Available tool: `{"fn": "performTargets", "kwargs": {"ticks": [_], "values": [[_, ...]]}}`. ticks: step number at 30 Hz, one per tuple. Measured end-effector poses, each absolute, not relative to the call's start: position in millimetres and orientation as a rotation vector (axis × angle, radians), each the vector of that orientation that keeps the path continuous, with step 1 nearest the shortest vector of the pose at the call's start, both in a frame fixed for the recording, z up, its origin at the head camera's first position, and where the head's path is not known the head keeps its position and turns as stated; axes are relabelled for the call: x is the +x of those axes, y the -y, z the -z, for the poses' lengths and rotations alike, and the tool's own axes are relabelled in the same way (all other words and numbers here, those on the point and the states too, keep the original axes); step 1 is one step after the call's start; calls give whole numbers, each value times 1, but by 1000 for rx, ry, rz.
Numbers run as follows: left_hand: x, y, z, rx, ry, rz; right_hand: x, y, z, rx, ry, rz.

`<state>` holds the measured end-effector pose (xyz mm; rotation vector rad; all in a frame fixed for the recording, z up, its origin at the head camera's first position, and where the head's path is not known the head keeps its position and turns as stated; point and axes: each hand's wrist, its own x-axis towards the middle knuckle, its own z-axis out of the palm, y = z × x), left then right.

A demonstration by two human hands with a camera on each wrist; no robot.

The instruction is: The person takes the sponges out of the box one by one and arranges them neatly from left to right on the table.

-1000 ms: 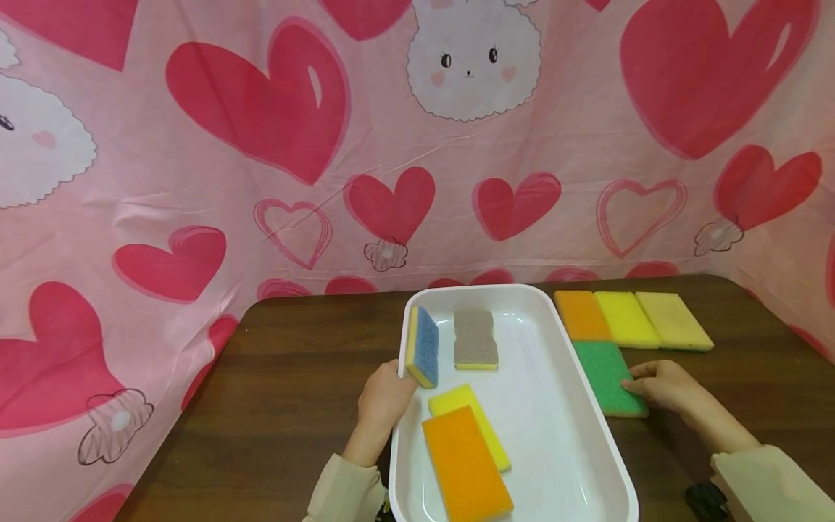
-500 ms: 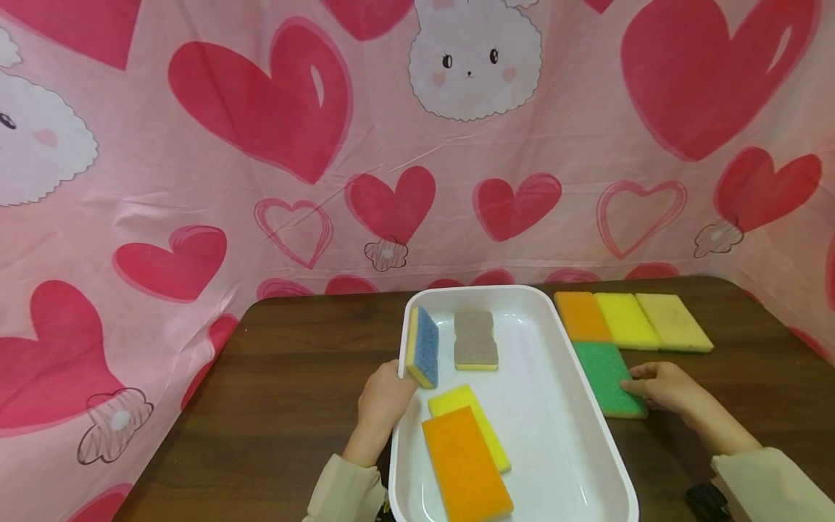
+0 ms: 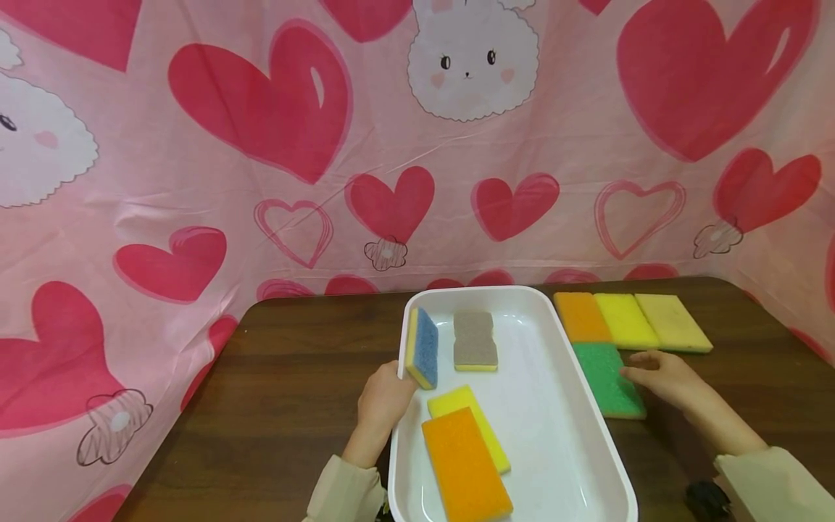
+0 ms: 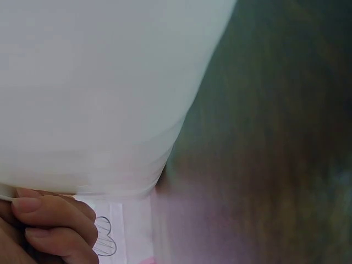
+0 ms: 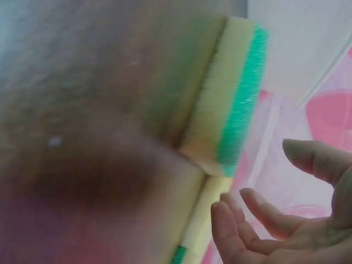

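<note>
My left hand (image 3: 385, 399) grips the left rim of a white tray (image 3: 587, 406); in the left wrist view its fingers (image 4: 55, 217) curl at the tray's edge. Beside the tray's right side a green-topped sponge (image 3: 607, 380) lies flat on the table. My right hand (image 3: 672, 380) hovers at that sponge's right edge, and the right wrist view shows its fingers and thumb spread apart, holding nothing. Within the tray are a blue and yellow sponge (image 3: 424, 348) leaning on the left wall, a grey-topped sponge (image 3: 475, 339), and an orange sponge (image 3: 466, 464) lying over a yellow sponge (image 3: 492, 435).
Behind the green-topped sponge, an orange sponge (image 3: 583, 317), a bright yellow sponge (image 3: 626, 320) and a pale yellow sponge (image 3: 673, 322) lie in a row. The dark wooden table (image 3: 274, 391) ends at a pink heart-printed cloth (image 3: 280, 159) behind it.
My right hand has let go of the green-topped sponge's edge and lifted slightly, its fingers now apart. The sponge stays in place, and my left hand keeps its grip on the tray.
</note>
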<state>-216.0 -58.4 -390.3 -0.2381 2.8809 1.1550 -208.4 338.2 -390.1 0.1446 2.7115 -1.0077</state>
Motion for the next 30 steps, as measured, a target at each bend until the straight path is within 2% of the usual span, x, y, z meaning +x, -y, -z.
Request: {"fn": "performTargets", "kwargs": {"ticks": [10,17,30], "values": [[-216,58,391,-234,-2890,-1156,-201,-311,365,111,-2856,1001],[-216,58,391,-245,-2887,-1153,-186,-275,349,-18,-2883,1040],[-217,58,391,-240,-2881,-1156,-163,-219,355,-208,-2883,1093]]}}
